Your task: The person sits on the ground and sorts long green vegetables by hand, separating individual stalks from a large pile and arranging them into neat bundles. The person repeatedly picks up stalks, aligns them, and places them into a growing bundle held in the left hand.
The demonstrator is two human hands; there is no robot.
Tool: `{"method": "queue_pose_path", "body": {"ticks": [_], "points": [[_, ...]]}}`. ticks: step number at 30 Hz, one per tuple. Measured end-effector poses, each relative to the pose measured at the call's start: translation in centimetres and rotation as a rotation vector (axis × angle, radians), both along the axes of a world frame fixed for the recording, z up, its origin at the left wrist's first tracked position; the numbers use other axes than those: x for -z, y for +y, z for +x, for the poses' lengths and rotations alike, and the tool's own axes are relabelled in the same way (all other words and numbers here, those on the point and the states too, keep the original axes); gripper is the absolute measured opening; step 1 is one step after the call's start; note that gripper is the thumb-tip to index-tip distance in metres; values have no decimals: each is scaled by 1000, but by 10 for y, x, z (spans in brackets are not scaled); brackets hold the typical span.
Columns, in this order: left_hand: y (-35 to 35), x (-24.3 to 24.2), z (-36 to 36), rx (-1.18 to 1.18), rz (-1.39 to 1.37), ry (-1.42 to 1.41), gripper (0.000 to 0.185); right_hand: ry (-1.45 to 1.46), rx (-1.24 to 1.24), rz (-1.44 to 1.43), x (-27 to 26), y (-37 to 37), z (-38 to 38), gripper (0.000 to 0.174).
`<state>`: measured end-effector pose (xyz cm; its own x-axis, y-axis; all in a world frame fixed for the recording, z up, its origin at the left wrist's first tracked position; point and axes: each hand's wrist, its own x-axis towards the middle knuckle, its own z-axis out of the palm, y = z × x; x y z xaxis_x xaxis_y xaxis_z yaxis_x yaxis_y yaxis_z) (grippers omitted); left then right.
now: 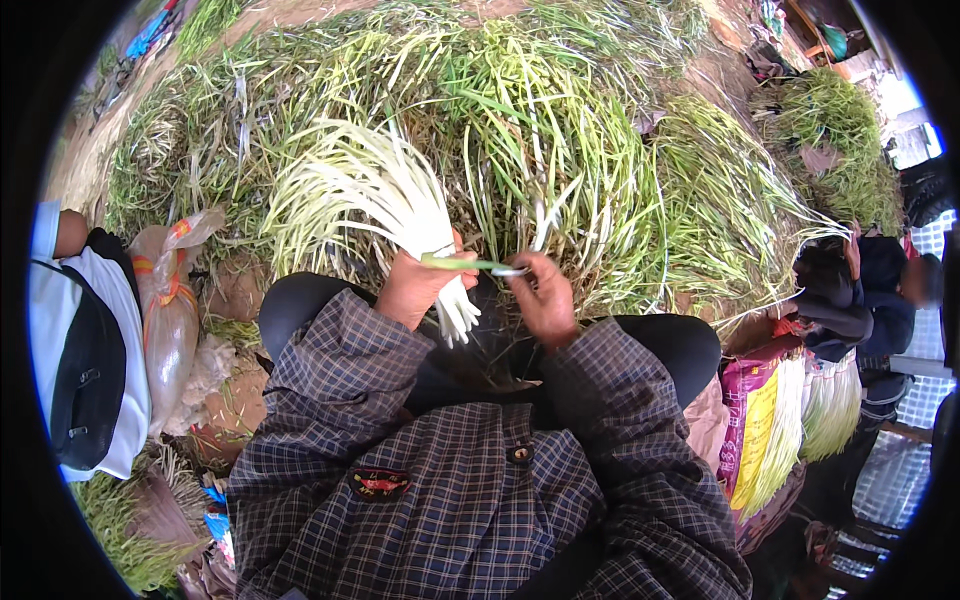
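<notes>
My left hand [426, 283] is closed round a bundle of pale chive-like stalks [405, 202]. Their white ends stick out below the fist, and their yellowish tips fan up to the left. A flat green leaf [465, 263] runs across the bundle from my left hand to my right hand [541, 296]. The fingers of my right hand pinch the leaf's pale end. In front of my knees lies a broad heap of long green and yellow-green leaves [585, 165], with some white stalks among them.
At the left, a tied clear plastic bag [169, 300] lies beside a person in white with a black bag [90, 375]. A co-worker in dark clothes [862, 300] sits at the right. Near them, a purple and yellow printed sack [754, 420] lies under bundled pale stalks [832, 405].
</notes>
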<state>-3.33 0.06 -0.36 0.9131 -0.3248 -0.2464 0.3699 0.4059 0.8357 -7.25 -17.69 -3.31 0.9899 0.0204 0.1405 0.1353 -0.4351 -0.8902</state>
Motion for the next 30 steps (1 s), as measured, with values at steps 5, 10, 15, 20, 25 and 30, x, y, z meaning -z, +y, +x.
{"method": "queue_pose_path", "body": {"ticks": [5,10,15,20,25,30], "points": [[-2,17,3,86,-45,-66,20,-242,-336,-171,-31,20,-17,25],[15,14,27,138,140,-140,20,-299,-445,-150,-47,21,-20,25],[5,6,28,325,264,-159,17,-299,-555,-128,-50,24,-27,21],[-9,10,23,368,392,-165,23,-343,-665,-175,-53,34,-26,20],[-11,-15,27,144,314,-61,19,-48,-604,-190,-29,34,-32,16],[22,-39,52,-209,21,-107,16,521,-715,-182,30,5,-49,19]]}}
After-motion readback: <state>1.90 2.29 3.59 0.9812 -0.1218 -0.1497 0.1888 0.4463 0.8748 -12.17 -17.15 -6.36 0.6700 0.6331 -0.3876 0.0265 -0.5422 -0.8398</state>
